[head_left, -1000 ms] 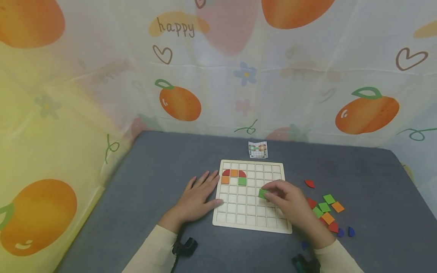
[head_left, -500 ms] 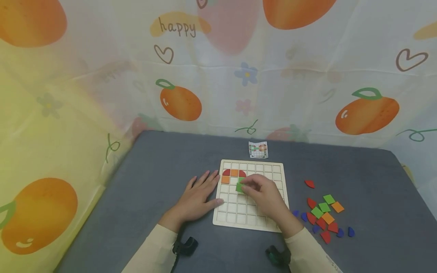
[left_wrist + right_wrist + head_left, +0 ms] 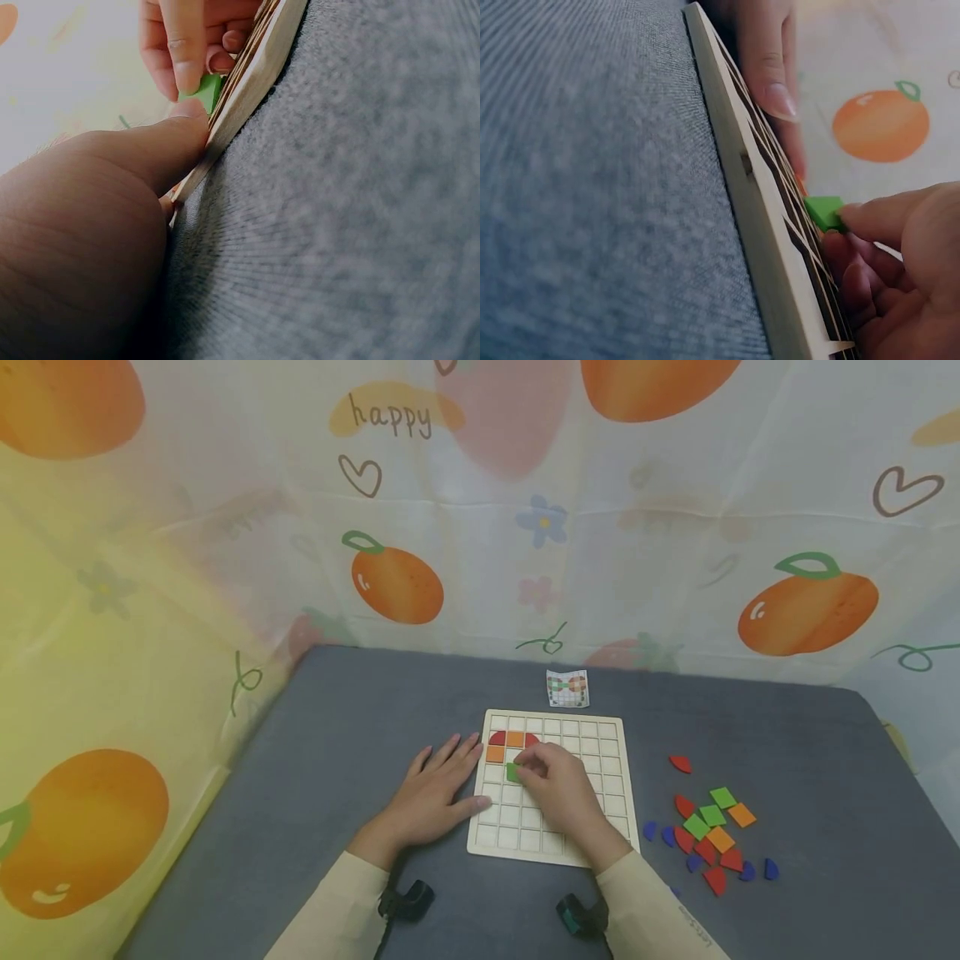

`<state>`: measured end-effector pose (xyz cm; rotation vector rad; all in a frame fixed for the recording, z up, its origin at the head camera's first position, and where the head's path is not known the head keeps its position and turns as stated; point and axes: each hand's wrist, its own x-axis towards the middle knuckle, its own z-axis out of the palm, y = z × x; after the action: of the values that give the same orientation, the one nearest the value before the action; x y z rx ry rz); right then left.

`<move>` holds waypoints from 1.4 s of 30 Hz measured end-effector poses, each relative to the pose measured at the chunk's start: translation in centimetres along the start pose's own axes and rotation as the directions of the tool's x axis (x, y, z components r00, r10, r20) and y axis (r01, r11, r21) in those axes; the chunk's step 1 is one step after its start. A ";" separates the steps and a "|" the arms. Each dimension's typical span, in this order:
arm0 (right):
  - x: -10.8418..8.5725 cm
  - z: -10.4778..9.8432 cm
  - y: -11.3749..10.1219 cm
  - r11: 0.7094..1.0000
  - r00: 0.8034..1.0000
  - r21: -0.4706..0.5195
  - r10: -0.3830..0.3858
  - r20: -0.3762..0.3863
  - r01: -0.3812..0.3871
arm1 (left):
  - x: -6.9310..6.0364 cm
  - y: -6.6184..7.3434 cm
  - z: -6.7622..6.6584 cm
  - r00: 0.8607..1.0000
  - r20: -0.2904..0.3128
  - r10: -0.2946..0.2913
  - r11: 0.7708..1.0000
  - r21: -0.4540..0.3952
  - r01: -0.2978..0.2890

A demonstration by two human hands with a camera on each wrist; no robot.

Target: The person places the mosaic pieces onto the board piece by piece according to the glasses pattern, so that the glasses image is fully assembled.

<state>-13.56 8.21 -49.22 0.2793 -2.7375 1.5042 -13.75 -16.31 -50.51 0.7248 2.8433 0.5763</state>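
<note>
A wooden grid board (image 3: 551, 843) lies on the dark cloth. My right hand (image 3: 558, 789) pinches a green square tile (image 3: 513, 772) between thumb and finger, low over the board's left part; the right wrist view shows the tile (image 3: 823, 212) tilted at the grid. My left hand (image 3: 431, 797) lies flat with fingers spread, fingertips and thumb touching the board's left edge. Set in the upper left cells are a red quarter-round tile (image 3: 497, 739), an orange tile (image 3: 515, 739), another orange tile (image 3: 496, 754) and a second red tile (image 3: 532, 740), partly covered by my right hand.
Behind the board lies a small pattern card (image 3: 567, 689). Loose tiles are scattered to its right: several red ones (image 3: 716, 882), green ones (image 3: 712, 815), orange ones (image 3: 742, 814) and blue ones (image 3: 771, 869). A printed curtain (image 3: 480, 568) hangs behind the table.
My right hand has carried the green tile leftward across the board and now covers the green tile in the grid. The left hand has stayed in place.
</note>
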 end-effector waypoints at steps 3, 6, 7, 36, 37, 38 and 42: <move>0.0 0.0 0.2 1.000 1.000 -0.019 -0.012 0.004 0.012 | 0.0 0.0 0.0 1.000 0.000 -0.003 1.000 0.002 0.003; 0.0 -0.1 0.4 0.999 0.999 -0.029 -0.036 0.017 0.037 | 0.1 0.1 -0.1 1.000 0.002 -0.007 1.000 0.008 0.007; 0.0 -0.1 0.4 0.998 0.999 -0.035 -0.046 0.021 0.046 | 0.1 0.1 -0.1 1.000 0.003 -0.009 1.000 0.009 0.009; -1.6 -2.8 3.5 0.935 0.954 0.238 -0.216 -0.206 0.263 | 0.2 0.2 0.1 1.000 0.002 -0.016 1.000 0.009 0.016; -1.6 -3.1 3.7 0.932 0.951 0.243 -0.217 -0.222 0.270 | 0.2 0.2 0.1 1.000 0.005 -0.018 1.000 0.007 0.018; -1.7 -3.4 3.9 0.929 0.947 0.246 -0.218 -0.237 0.276 | 0.1 0.2 0.1 1.000 0.009 -0.019 1.000 0.006 0.019; -1.9 -4.9 4.5 0.934 0.942 0.244 -0.193 -0.274 0.262 | 0.0 0.2 0.0 1.000 0.010 -0.020 1.000 -0.003 0.020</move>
<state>-12.74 14.94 -50.54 0.3717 -2.2179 1.7212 -13.69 -16.15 -50.43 0.6959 2.8363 0.5728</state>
